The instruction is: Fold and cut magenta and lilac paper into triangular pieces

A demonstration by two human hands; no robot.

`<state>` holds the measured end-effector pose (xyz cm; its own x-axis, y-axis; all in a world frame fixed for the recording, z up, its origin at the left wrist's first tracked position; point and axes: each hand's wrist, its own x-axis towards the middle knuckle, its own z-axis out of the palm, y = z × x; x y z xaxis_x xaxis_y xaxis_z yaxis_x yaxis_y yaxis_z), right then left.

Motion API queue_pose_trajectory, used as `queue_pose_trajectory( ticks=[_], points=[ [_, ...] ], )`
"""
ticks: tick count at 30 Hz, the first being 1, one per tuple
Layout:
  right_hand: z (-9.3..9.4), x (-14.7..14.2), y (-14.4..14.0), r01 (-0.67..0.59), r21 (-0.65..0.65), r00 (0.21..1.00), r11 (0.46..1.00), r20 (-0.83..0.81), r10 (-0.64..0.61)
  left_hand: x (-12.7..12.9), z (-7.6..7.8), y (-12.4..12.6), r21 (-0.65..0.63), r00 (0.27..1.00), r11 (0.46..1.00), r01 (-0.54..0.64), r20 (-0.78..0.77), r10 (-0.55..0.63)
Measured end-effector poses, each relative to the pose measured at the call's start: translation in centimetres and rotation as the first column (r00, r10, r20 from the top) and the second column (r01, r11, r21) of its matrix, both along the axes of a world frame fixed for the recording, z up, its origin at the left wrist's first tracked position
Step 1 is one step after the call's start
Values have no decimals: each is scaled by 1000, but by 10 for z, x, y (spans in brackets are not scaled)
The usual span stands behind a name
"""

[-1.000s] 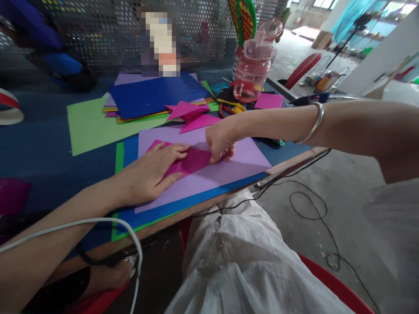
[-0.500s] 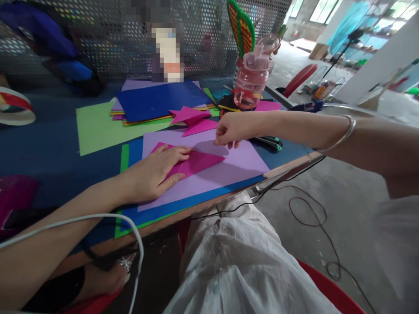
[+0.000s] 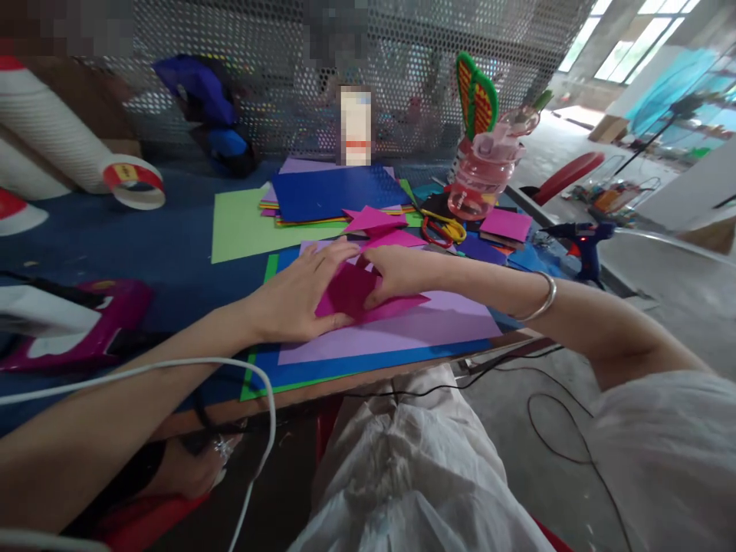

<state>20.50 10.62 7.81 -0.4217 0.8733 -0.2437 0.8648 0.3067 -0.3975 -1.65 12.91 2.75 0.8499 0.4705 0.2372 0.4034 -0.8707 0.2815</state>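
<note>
A folded sheet of magenta paper (image 3: 346,291) lies between my hands, its pointed end to the right. My left hand (image 3: 302,295) holds its left side, with the thumb along the near edge and the fingers over the far edge. From the right, my right hand (image 3: 396,270) grips the paper, thumb on its surface; its other fingers are partly hidden. Underneath are a lilac sheet (image 3: 454,322) and a blue sheet (image 3: 322,369). Just beyond my hands rests a folded magenta piece (image 3: 376,221).
Behind is a paper stack topped by a dark blue sheet (image 3: 333,193). Scissors with yellow handles (image 3: 451,228), a pink bottle (image 3: 481,184) and a glue gun (image 3: 589,245) stand or lie to the right. A tape roll (image 3: 135,182) and white cable (image 3: 172,364) are left.
My right hand has come down and left onto the magenta paper, which it now grips beside my left hand. The view has swung left, bringing in the tape roll and white cones.
</note>
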Motion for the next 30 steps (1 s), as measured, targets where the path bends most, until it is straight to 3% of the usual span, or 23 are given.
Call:
queue_pose_trajectory(
  ticks=[3,6,7,9,11,14,16,19,24,27,30],
  points=[
    [-7,2,9,27,99,977,995,-212,-5,-1,3,1,93,959,975,-204,220,180],
    [-24,5,15,240,166,834,957,-539,-115,-5,6,7,20,757,859,-512,483,440],
    [-31,7,17,282,124,785,951,-600,-155,-7,7,11,-46,689,823,-566,523,503],
    [-40,10,19,253,36,729,967,-664,-166,-10,8,17,-172,603,775,-608,535,592],
    [-43,12,18,170,-9,767,985,-626,-138,-11,10,18,-204,573,745,-634,523,631],
    [-40,13,14,93,28,922,995,-380,-76,-8,15,8,-120,650,781,-613,485,585],
    [-38,12,9,75,131,982,988,-183,-50,-3,16,-3,-235,778,843,-483,326,537],
    [-37,11,3,65,235,998,970,-38,-57,7,10,-16,-458,888,821,-341,130,441],
    [-32,10,-2,124,182,991,975,35,-132,20,3,-19,-399,870,790,-465,-42,491],
    [-30,12,-1,114,161,992,980,32,-120,27,10,-12,-379,843,755,-535,-193,501],
    [-31,13,1,107,156,993,982,26,-112,34,21,-4,-437,851,732,-523,-307,426]
  ],
)
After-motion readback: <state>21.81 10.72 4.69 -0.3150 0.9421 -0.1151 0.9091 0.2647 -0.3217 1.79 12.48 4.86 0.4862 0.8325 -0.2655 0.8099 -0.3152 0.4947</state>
